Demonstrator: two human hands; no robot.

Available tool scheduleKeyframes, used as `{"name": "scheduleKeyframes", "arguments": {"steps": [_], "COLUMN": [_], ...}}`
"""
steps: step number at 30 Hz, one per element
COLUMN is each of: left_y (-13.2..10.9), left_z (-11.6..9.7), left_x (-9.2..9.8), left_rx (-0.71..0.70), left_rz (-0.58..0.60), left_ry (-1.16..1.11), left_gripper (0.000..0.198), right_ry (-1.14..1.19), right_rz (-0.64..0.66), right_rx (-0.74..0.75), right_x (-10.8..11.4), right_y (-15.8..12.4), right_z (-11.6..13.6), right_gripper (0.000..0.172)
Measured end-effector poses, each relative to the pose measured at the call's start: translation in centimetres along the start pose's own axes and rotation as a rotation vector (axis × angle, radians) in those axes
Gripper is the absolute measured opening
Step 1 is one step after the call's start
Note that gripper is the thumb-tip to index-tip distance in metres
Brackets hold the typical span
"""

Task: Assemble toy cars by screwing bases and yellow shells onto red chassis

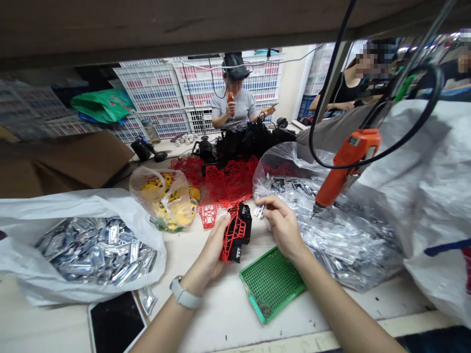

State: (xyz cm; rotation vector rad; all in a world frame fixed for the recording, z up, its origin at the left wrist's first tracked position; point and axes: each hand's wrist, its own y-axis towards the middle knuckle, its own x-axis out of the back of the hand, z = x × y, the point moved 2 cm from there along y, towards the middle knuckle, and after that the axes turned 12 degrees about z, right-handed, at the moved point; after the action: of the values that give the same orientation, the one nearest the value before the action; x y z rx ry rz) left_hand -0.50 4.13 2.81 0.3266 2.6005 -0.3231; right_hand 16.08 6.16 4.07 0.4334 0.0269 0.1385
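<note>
My left hand (pixel 214 247) is closed around a toy car body (pixel 239 234), black with a red lattice frame, tilted above the table. My right hand (pixel 282 224) pinches a small shiny silver piece (pixel 259 211) just right of the car body, apart from it. Below my right hand lies a green gridded tray (pixel 281 269) with small dark screws (pixel 265 310) gathered in its near corner. An orange electric screwdriver (pixel 346 166) hangs on a cable to the right, touched by neither hand.
Bags of silver pieces (pixel 99 250) (pixel 349 250) stand on both sides. Beyond my hands lie red lattice frames (pixel 228 181), a bag of yellow parts (pixel 167 201) and black parts (pixel 243 142). A tablet (pixel 117 323) lies front left. A shelf (pixel 165 29) crosses overhead; co-workers sit opposite and right.
</note>
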Motion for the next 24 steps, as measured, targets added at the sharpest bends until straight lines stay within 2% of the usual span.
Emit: {"name": "scheduleKeyframes", "arguments": {"steps": [2,3,8,9,13,18,21,24], "left_y": [0.2,0.2,0.5,0.6,0.6,0.7,0.6,0.5], "left_z": [0.0,0.0,-0.5,-0.6,-0.8,-0.7,-0.7,-0.8], "left_x": [0.1,0.1,0.6,0.6,0.8,0.8,0.8,0.8], "left_rx": [-0.049,-0.074,-0.147,-0.152,-0.154,-0.16,-0.158,-0.156], "left_rz": [-0.029,-0.045,-0.118,-0.126,-0.14,-0.147,-0.144,-0.143], "left_ry": [0.01,0.014,0.032,0.038,0.053,0.061,0.065,0.067], "left_gripper": [0.061,0.061,0.063,0.062,0.066,0.061,0.061,0.063], "right_ry": [0.057,0.079,0.088,0.067,-0.032,-0.219,-0.326,-0.306], "right_rz": [0.035,0.054,0.153,0.171,0.222,0.232,0.238,0.248], "right_rx": [-0.021,-0.027,-0.016,-0.004,0.031,0.067,0.115,0.12], "right_x": [-0.2,-0.4,-1.1,-1.2,-1.2,-0.3,0.1,0.3], "right_y": [0.0,0.0,-0.4,-0.5,-0.6,-0.3,-0.2,-0.2], "right_z": [0.1,0.2,-0.2,-0.4,-0.5,0.9,1.5,1.4], "right_gripper": [0.013,0.016,0.053,0.055,0.043,0.025,0.023,0.023]}}
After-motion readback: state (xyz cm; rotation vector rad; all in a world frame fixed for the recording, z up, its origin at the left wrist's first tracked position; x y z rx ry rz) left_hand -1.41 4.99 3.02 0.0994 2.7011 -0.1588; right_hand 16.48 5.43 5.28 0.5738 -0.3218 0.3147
